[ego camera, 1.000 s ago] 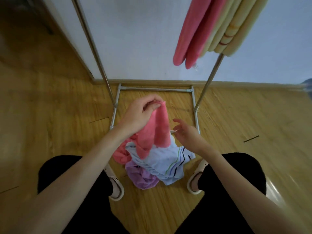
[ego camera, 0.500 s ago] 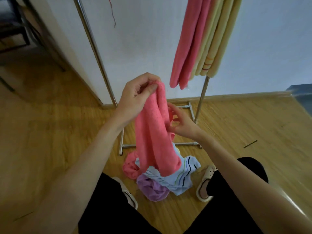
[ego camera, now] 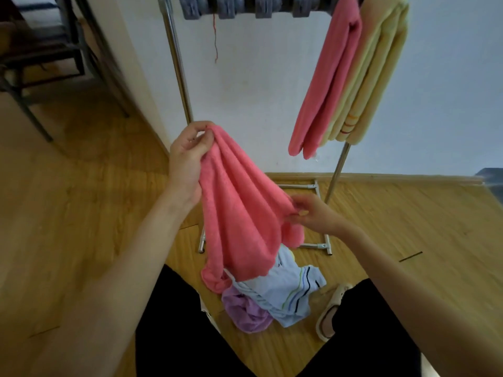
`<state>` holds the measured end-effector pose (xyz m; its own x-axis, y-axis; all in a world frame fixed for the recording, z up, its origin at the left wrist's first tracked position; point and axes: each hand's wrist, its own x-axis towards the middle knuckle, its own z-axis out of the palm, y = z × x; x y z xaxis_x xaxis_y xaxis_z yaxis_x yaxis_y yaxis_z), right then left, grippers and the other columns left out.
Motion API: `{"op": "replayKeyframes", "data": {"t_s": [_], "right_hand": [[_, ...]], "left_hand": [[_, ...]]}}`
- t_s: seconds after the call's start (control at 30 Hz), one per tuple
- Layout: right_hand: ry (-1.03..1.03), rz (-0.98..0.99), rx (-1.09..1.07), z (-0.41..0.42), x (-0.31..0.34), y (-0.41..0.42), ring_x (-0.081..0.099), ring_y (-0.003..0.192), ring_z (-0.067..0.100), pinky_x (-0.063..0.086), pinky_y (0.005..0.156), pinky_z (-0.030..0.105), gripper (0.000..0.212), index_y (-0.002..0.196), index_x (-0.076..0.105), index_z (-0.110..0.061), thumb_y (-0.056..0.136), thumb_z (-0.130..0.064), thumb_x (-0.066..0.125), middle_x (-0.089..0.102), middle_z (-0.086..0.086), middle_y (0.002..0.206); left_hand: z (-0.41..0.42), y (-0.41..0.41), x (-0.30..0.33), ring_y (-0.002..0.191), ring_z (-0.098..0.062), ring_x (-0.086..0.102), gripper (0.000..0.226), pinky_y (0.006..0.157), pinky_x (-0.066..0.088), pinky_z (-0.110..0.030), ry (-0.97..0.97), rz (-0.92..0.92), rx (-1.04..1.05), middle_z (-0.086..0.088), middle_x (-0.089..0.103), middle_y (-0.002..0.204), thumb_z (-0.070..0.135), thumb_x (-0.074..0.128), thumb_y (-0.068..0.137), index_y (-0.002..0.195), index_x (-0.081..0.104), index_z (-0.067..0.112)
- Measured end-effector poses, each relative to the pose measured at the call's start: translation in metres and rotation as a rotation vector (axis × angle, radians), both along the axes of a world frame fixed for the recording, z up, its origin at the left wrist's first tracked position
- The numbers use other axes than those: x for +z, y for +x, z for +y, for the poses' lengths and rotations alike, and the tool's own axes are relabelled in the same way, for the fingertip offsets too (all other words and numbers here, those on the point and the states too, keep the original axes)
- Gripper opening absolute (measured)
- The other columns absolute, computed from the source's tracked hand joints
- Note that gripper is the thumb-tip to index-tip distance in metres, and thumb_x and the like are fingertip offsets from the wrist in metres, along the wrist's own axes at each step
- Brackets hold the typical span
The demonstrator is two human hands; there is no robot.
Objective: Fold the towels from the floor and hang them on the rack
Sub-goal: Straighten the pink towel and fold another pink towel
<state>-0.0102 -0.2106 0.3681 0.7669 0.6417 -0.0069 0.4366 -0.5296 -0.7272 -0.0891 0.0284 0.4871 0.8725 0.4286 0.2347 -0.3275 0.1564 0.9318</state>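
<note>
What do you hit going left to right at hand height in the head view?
Dark table legs → left hand → held pink towel → right hand → hung pink towel → hung yellow towels.

At frame centre a towel (ego camera: 239,213) hangs between the left hand (ego camera: 187,159), upper left of it, and the right hand (ego camera: 313,213), lower right. Below it a pile of towels (ego camera: 275,297) lies on the floor (ego camera: 68,227) before the rack (ego camera: 177,63). Two folded towels (ego camera: 351,77) hang on the rack at upper right.
</note>
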Motion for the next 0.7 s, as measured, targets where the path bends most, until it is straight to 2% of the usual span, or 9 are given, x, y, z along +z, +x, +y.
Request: {"op": "replayKeyframes", "data": {"t_s": [0.03,0.13,0.23,0.3,0.37,0.5,0.6,0.7], "right_hand": [[-0.028,-0.021,-0.035,-0.004,-0.002,0.001,0.051,0.066,0.025,0.048,0.071,0.054,0.013,0.074,0.056,0.000,0.077,-0.007,0.067,0.056,0.015,0.070],[-0.087,-0.023,-0.103,-0.016,-0.001,-0.001,0.039,0.057,0.012,0.034,0.058,0.031,0.031,0.062,0.045,-0.011,0.086,-0.010,0.065,0.043,-0.001,0.059],[-0.140,0.024,-0.142,-0.023,0.004,-0.006,0.040,0.057,0.010,0.031,0.059,0.026,0.025,0.070,0.050,-0.007,0.095,-0.012,0.053,0.046,-0.003,0.062],[-0.103,0.051,-0.153,-0.023,0.020,-0.013,0.047,0.065,0.015,0.035,0.058,0.023,0.019,0.083,0.057,0.002,0.096,-0.009,0.047,0.056,0.007,0.071],[0.027,0.069,-0.169,-0.016,0.044,-0.019,0.051,0.073,0.015,0.038,0.061,0.021,0.017,0.092,0.059,0.004,0.095,-0.008,0.048,0.060,0.014,0.079],[0.402,0.177,-0.273,0.006,0.098,-0.028,0.059,0.077,0.012,0.049,0.069,0.028,0.006,0.097,0.059,-0.009,0.094,-0.012,0.055,0.062,0.005,0.085],[0.674,0.322,-0.396,0.021,0.119,-0.027,0.061,0.082,0.014,0.052,0.072,0.027,0.016,0.107,0.057,-0.001,0.094,-0.010,0.055,0.062,0.010,0.092],[0.775,0.355,-0.504,0.032,0.130,-0.020,0.062,0.087,0.016,0.053,0.073,0.028,0.025,0.114,0.055,0.000,0.093,-0.013,0.056,0.062,0.010,0.098]], "left_hand": [[0.001,0.000,-0.004,0.063,-0.004,0.059,0.019,0.061,0.048,-0.016,-0.049,0.013,0.030,0.009,0.063,0.067,0.000,0.050,0.094,0.085,0.060,0.013],[0.005,0.003,-0.017,0.066,-0.007,0.058,0.020,0.066,0.049,-0.019,-0.181,0.064,0.092,0.003,0.060,0.073,0.002,0.052,0.093,0.083,0.062,0.015],[0.009,0.010,-0.025,0.066,-0.007,0.059,0.018,0.066,0.049,-0.019,-0.265,0.094,0.139,0.002,0.061,0.072,0.004,0.053,0.093,0.082,0.062,0.014],[0.010,0.016,-0.026,0.065,-0.007,0.060,0.018,0.066,0.050,-0.019,-0.261,0.119,0.168,0.002,0.061,0.071,0.003,0.052,0.094,0.082,0.061,0.013],[0.009,0.023,-0.026,0.066,-0.006,0.061,0.019,0.066,0.050,-0.020,-0.189,0.180,0.184,0.000,0.063,0.075,0.003,0.051,0.095,0.082,0.061,0.013],[-0.002,0.037,-0.032,0.079,-0.008,0.059,0.013,0.071,0.047,-0.021,0.019,0.255,0.102,0.003,0.063,0.086,0.005,0.050,0.096,0.094,0.059,0.015],[-0.016,0.033,-0.029,0.087,-0.012,0.063,0.018,0.071,0.053,-0.024,0.132,0.260,-0.020,0.000,0.066,0.096,0.001,0.051,0.094,0.107,0.057,0.013],[-0.022,0.017,-0.025,0.094,-0.015,0.066,0.032,0.081,0.055,-0.026,0.291,0.210,-0.190,-0.007,0.067,0.104,-0.007,0.057,0.088,0.117,0.056,0.005]]}}
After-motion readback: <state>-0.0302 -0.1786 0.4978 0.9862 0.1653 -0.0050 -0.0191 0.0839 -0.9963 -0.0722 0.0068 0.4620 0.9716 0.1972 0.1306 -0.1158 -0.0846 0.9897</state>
